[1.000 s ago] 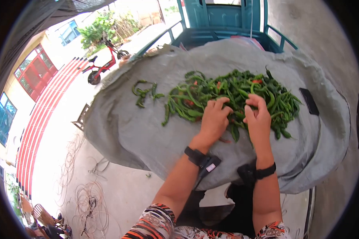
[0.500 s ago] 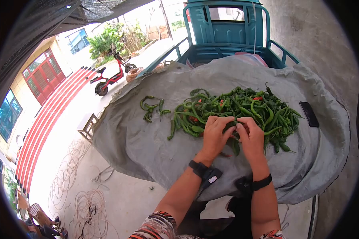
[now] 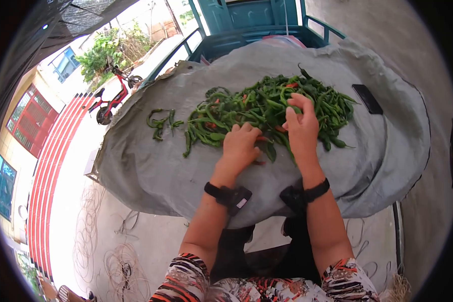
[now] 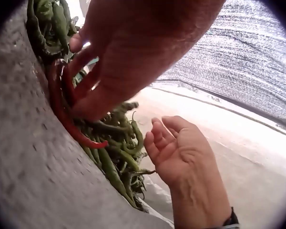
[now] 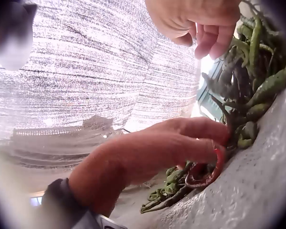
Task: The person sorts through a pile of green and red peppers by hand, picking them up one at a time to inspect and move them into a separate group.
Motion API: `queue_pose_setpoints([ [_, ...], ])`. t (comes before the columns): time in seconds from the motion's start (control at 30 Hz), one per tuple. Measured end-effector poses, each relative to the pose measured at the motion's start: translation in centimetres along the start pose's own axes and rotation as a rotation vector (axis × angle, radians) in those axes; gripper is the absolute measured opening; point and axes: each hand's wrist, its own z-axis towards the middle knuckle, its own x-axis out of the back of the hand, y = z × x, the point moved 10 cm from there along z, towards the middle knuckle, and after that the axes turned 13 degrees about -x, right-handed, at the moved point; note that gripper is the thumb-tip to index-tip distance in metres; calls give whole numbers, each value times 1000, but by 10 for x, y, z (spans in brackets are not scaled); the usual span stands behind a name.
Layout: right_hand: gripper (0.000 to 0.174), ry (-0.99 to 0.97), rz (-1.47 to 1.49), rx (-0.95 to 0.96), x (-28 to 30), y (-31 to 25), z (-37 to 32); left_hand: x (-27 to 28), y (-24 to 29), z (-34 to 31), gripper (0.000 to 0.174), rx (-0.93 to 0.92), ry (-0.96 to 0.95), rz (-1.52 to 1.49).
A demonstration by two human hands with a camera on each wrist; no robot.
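A pile of green chili peppers [image 3: 267, 108], with a few red ones mixed in, lies on a grey tarp [image 3: 151, 166]. At the pile's near edge my left hand [image 3: 242, 135] has its fingers curled over a long red pepper [image 4: 57, 112], and that same red pepper [image 5: 214, 171] is under its fingertips in the right wrist view. My right hand [image 3: 297, 108] rests higher on the pile. Its fingers are loosely curled and its palm [image 4: 176, 152] holds nothing.
A small separate bunch of green peppers [image 3: 161, 121] lies left of the pile. A black phone [image 3: 367, 98] sits on the tarp at the right. A teal cart [image 3: 246, 25] stands behind, a red scooter [image 3: 110, 100] at the far left, and wire coils [image 3: 116, 261] on the ground.
My hands were together at the pile's near edge; the right hand has since moved up onto the pile while the left stays low on the red pepper. The head view has shifted.
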Motion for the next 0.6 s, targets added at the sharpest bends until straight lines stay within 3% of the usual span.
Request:
queue_pose_setpoints([
  [0.03,35,-30,-11,-41,-2,1,-1,-6,-4,0,26,22,-14,46],
  [0.13,34,-11,-158,76,-6,0,2,-8,-8,-2,26,72,6,69],
  [0.27,24,-60,-294,122,-8,1,0,11,-15,-6,21,188,146,-98],
  [0.33,25,-164,-449,45,-14,-11,-9,34,-16,-7,18,289,284,-202],
  [0.4,26,-306,-565,-11,-25,-8,-12,54,-7,-1,16,225,349,-184],
  [0.5,24,-293,-229,127,-30,-17,-12,67,4,6,17,136,384,-195],
  [0.6,23,-409,-133,141,-40,-23,-15,70,-4,8,17,144,442,-191],
])
